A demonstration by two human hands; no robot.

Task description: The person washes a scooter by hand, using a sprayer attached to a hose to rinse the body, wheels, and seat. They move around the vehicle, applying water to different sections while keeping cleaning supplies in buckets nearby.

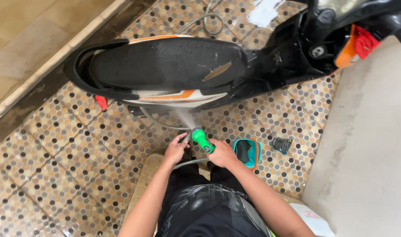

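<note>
A seated person sprays a scooter that stands crosswise on the tiled floor. The right hand is wrapped tight around the green handle of the spray nozzle, just below the scooter's side panel; the grip sits at the rear of the handle, likely so the wrist can steer the jet. The left hand has its fingers pinched together on the nozzle's metal tip, apparently to steady it or set the spray pattern. The nozzle's long axis runs from lower right to upper left, and its mouth points up and away from the person toward the scooter's white and orange side panel, where a pale cone of mist fans out. A grey hose curves from the nozzle under the scooter, its slack kept out from between the hands. To the right of the nozzle lies a teal and orange sandal on the floor, and beyond it a small dark object too indistinct to identify. The scooter's black seat shows a worn tear.
</note>
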